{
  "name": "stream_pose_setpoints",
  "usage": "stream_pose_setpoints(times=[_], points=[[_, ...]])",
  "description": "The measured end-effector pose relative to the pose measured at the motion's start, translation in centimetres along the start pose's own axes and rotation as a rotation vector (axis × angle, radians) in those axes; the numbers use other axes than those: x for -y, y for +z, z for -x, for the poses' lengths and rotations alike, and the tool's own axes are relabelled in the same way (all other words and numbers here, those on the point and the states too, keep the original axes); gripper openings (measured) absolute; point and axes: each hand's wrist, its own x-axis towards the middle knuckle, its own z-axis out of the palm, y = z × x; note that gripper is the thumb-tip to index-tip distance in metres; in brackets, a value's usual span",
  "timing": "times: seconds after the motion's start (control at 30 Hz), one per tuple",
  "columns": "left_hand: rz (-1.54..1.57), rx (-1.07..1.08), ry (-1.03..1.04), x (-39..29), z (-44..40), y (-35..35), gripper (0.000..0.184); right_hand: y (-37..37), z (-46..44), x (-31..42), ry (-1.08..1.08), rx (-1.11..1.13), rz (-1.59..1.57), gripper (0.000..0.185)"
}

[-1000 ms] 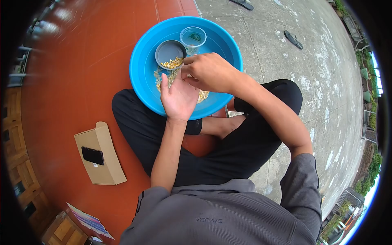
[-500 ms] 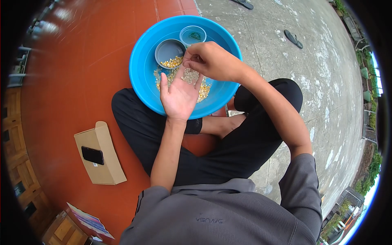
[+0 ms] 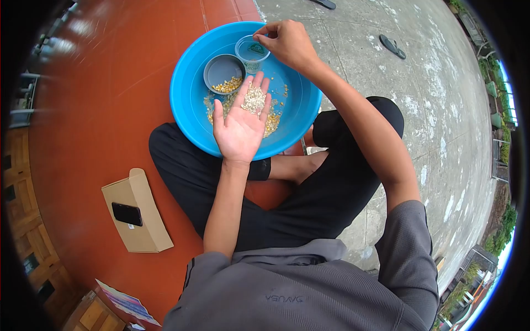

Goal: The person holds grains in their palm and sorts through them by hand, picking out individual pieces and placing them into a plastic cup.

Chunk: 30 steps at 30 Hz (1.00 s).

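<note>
My left hand [image 3: 240,129] is palm up over the front of a blue basin [image 3: 301,99], fingers stretched out and open. A small heap of pale grains [image 3: 254,100] lies on its fingers. Above the clear plastic cup [image 3: 243,52] in the basin, my right hand [image 3: 284,44] is closed in a pinch; what is between thumb and finger is too small to make out. Left of the cup, a grey round bowl [image 3: 223,67] holds yellow corn kernels [image 3: 228,85]. Loose mixed kernels and grains [image 3: 271,124] lie on the basin floor, partly hidden by my left hand.
The basin stands in front of my crossed legs [image 3: 190,165]. To my left a cardboard box [image 3: 143,234] lies on the red floor with a black phone [image 3: 127,214] on it. Sandals [image 3: 392,47] lie on the concrete at right.
My right hand has moved up and away from my left fingertips to the clear cup, still pinched. The grains on my left fingers are now uncovered; my left hand has hardly moved.
</note>
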Motion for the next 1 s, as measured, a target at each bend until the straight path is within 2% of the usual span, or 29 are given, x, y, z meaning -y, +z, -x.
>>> stream_pose_setpoints(times=[0.17, 0.27, 0.37, 0.47, 0.57, 0.77, 1.0], points=[[-0.020, 0.008, 0.004, -0.1, 0.0, -0.1, 0.099, 0.4, 0.1, 0.0, -0.026, 0.014, -0.020, 0.026], [-0.051, -0.012, 0.011, -0.1, 0.0, 0.1, 0.097, -1.3, 1.1, 2.5, -0.071, 0.154, -0.061, 0.024], [-0.057, -0.054, 0.024, -0.1, 0.0, 0.1, 0.093, -2.1, 2.8, 3.5, -0.227, 0.265, -0.069, 0.019], [0.031, -0.124, 0.037, -0.1, 0.1, -0.3, 0.088, -2.4, 4.1, 3.3, -0.507, 0.369, 0.054, 0.015], [0.019, -0.123, 0.041, -0.2, 0.2, 0.0, 0.086, -3.3, 5.0, 4.2, -0.520, 0.428, 0.177, 0.015], [0.046, -0.127, 0.051, -0.3, 0.1, -0.2, 0.083, -3.0, 4.8, 4.3, -0.593, 0.465, 0.218, 0.016], [0.023, -0.132, 0.037, -0.3, 0.2, -0.2, 0.084, -2.7, 4.9, 4.3, -0.573, 0.490, 0.218, 0.022]])
